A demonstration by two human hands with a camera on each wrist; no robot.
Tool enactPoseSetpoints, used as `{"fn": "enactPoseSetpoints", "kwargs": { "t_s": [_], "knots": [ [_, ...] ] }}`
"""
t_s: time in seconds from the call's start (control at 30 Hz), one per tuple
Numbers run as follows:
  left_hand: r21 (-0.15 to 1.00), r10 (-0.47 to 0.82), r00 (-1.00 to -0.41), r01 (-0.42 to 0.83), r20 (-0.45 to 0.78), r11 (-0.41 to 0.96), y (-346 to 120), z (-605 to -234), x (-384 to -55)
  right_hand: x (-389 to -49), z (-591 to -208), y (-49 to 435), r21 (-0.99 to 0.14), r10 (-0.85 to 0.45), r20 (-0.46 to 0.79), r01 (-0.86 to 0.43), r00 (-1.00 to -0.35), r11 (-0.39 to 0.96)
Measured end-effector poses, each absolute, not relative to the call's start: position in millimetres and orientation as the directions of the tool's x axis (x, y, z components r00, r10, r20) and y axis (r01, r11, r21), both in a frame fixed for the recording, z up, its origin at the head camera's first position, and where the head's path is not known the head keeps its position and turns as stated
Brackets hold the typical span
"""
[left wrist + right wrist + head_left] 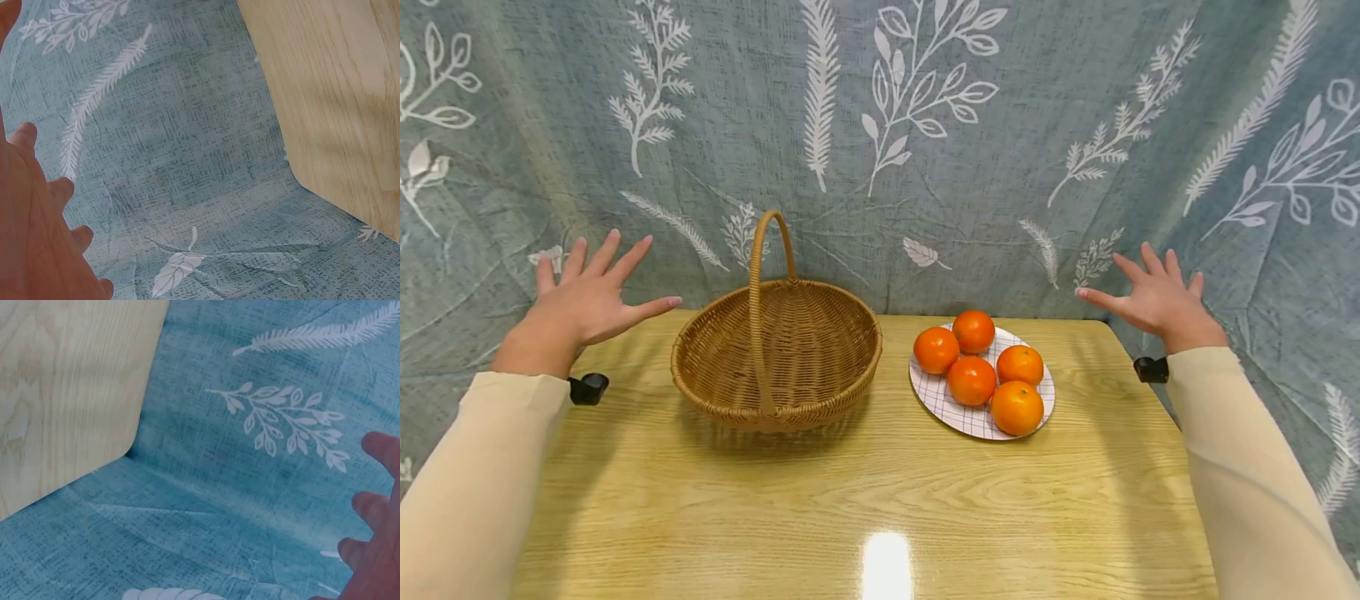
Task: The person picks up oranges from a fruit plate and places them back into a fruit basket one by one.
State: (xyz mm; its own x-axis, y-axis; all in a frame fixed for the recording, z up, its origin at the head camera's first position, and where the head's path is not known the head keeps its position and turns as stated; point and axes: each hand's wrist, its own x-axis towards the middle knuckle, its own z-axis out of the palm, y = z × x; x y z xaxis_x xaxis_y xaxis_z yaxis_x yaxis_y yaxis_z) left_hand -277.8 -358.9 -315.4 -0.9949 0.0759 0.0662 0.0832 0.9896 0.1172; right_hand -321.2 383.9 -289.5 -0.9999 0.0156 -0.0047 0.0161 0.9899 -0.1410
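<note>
My left hand [583,304] is raised over the table's left back area with its fingers spread, holding nothing. Nearest to it is a brown wicker basket [812,408] with a tall arched handle, upright on the table; no contents show inside. On the right side my right hand [1165,296] is held up in the same way, fingers spread and touching nothing. Between that hand and the basket lies a round white plate with a checked pattern [940,406]. Several orange fruits, like mandarins [972,381], sit on it. Both wrist views show only fingers, cloth and table corners.
A light wooden table [760,517] carries the basket and plate. Its back right corner is near my right wrist. Blue-grey cloth with white leaf prints [970,233] hangs behind the table and at both sides. A bright reflection lies near the front.
</note>
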Motion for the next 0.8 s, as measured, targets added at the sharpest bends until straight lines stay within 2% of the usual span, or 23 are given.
{"fn": "enactPoseSetpoints", "kwargs": {
  "t_s": [0.23, 0.47, 0.8],
  "knots": [
    [0.116, 0.086, -0.994, 0.093, 0.068, 0.989, -357.7, -316.0, -276.8, -318.9, -289.9, 383.1, -0.143, -0.001, 0.024, -0.004, -1.000, 0.990],
    [0.113, 0.114, -0.985, 0.129, 0.126, 0.985, -356.5, -322.6, -271.5, -311.4, -296.3, 377.7, -0.134, -0.053, 0.074, -0.062, -0.996, 0.989],
    [0.109, 0.151, -0.971, 0.174, 0.187, 0.979, -348.5, -336.6, -259.9, -290.2, -310.4, 364.0, -0.185, -0.126, 0.149, -0.152, -0.981, 0.971]
  ]
}}
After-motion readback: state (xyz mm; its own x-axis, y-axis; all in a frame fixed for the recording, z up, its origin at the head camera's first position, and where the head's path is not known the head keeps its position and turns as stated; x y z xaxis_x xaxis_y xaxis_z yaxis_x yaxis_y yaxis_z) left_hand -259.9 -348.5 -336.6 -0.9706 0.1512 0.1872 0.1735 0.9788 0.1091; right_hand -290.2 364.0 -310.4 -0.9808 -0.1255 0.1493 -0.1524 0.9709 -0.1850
